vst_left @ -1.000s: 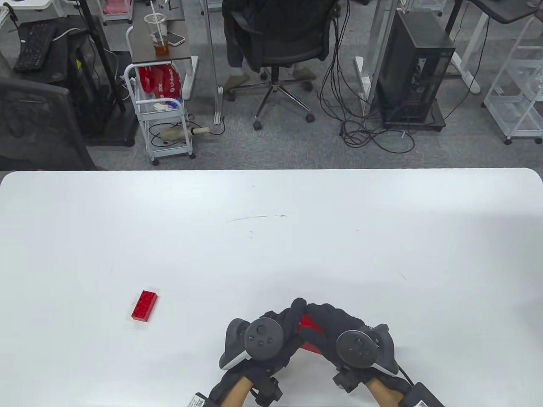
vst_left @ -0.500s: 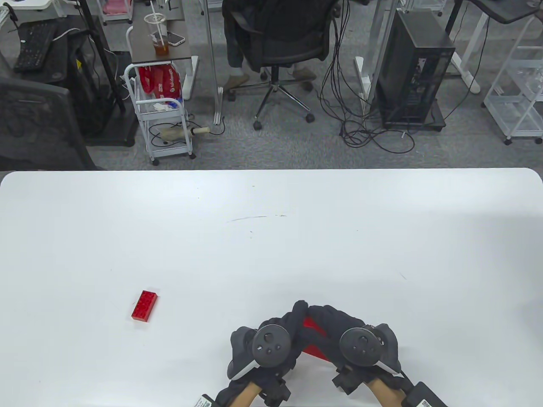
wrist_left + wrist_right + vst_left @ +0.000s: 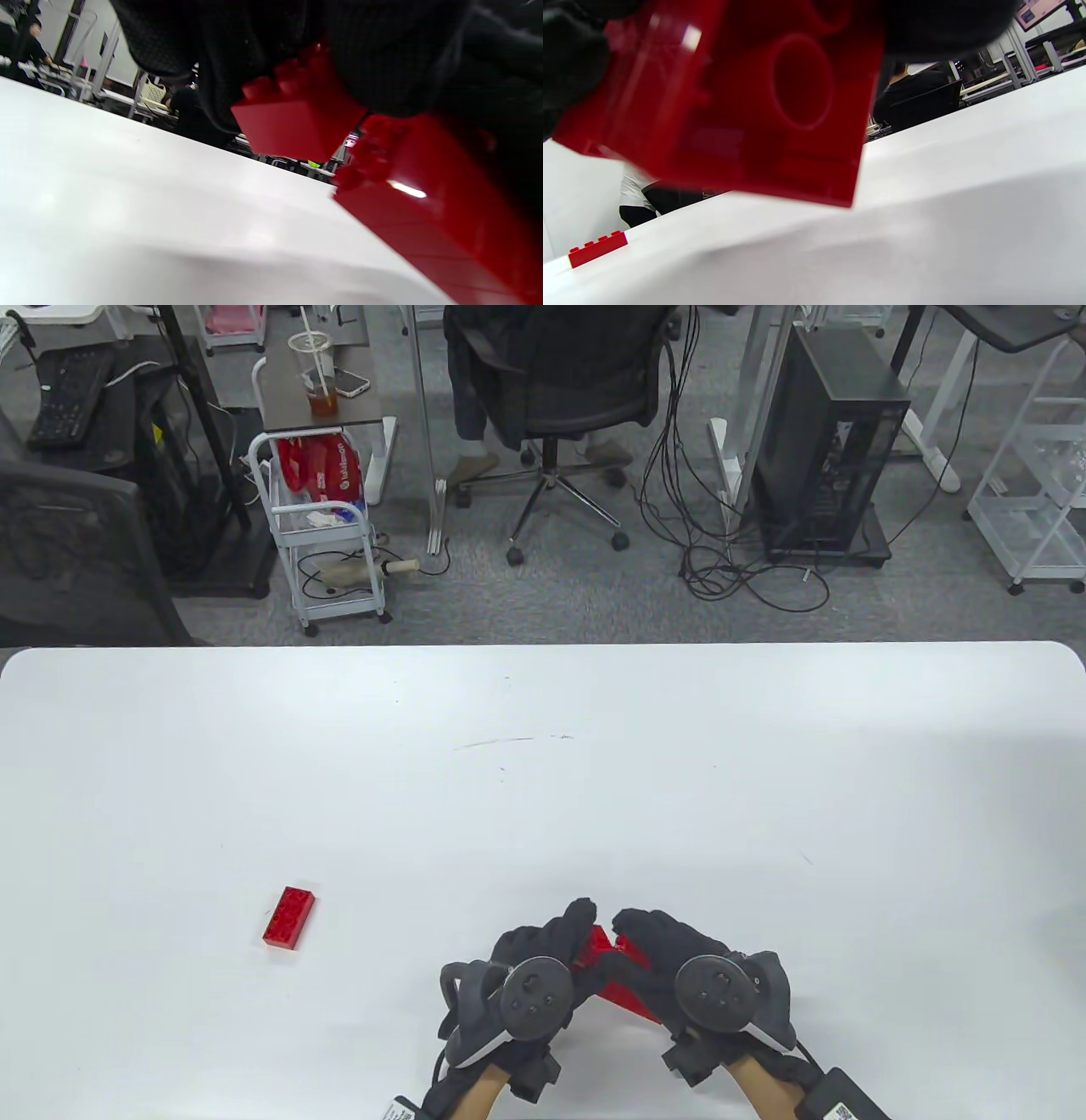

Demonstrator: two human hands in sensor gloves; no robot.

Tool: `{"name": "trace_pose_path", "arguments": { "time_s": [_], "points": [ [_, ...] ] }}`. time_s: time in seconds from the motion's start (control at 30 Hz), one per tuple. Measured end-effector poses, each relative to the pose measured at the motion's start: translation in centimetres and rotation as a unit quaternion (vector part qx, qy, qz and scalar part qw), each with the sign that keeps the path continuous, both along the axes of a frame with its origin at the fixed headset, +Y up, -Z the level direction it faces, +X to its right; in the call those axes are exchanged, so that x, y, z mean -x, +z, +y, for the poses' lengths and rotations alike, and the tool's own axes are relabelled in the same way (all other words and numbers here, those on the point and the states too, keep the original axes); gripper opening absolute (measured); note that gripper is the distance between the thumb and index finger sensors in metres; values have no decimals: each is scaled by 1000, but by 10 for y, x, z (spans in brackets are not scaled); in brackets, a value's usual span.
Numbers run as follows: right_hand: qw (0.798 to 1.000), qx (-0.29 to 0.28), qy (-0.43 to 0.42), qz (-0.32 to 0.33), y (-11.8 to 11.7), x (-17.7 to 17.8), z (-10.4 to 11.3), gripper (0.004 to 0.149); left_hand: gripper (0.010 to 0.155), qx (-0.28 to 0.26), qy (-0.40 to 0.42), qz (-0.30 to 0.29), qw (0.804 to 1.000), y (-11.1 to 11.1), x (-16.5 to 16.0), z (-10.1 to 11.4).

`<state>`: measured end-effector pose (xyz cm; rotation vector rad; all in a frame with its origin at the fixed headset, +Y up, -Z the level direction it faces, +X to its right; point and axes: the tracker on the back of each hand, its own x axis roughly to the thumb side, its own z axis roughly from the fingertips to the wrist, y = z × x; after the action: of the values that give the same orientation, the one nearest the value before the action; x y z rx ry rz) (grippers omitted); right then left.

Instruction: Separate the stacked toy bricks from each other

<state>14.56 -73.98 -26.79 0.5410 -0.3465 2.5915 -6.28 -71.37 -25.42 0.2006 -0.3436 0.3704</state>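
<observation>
My left hand (image 3: 556, 942) and right hand (image 3: 649, 942) meet near the table's front edge, just above the white table (image 3: 543, 780). The left hand grips one red brick (image 3: 591, 946), seen close in the left wrist view (image 3: 297, 123). The right hand grips another red brick (image 3: 624, 984), whose hollow underside fills the right wrist view (image 3: 746, 106) and also shows in the left wrist view (image 3: 441, 212). The two bricks tilt apart with a gap between them at the top. A separate red brick (image 3: 288, 918) lies flat on the table to the left; it also shows in the right wrist view (image 3: 597, 249).
The table's far edge (image 3: 543, 646) borders an office floor with a chair (image 3: 560, 390), a cart (image 3: 327, 534) and a computer tower (image 3: 827, 441).
My left hand has shifted left and tipped its brick away from the right hand's brick, so a gap shows between the fingertips. The loose brick has not moved.
</observation>
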Motion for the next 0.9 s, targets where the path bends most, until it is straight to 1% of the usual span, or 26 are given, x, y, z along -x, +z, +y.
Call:
{"name": "trace_pose_path", "arguments": {
  "time_s": [0.07,0.17,0.37,0.47,0.6,0.67,0.77,0.83,0.9],
  "points": [
    [1000,2,-11,0,-1,-3,1,64,78,-18,-11,30,999,-3,8,0],
    [1000,2,-20,-1,-1,-4,2,64,76,-24,-31,64,997,-9,22,1],
    [1000,-3,-23,1,0,-5,2,64,74,-16,-71,131,989,-20,54,0],
    [1000,-3,-24,2,0,-6,1,64,73,0,-78,172,982,-26,72,-1],
    [1000,-2,-25,4,0,-6,1,64,71,21,-57,228,972,-33,100,-4],
    [1000,-3,-26,4,0,-6,1,64,71,46,-58,254,964,-36,113,-6],
    [1000,-2,-28,5,0,-6,1,64,70,74,-40,269,960,-39,128,-11],
    [1000,-1,-28,5,0,-6,1,64,69,98,-33,288,952,-42,138,-14],
    [1000,-1,-27,6,0,-6,1,64,69,109,-27,304,946,-43,144,-16]
  ]
}}
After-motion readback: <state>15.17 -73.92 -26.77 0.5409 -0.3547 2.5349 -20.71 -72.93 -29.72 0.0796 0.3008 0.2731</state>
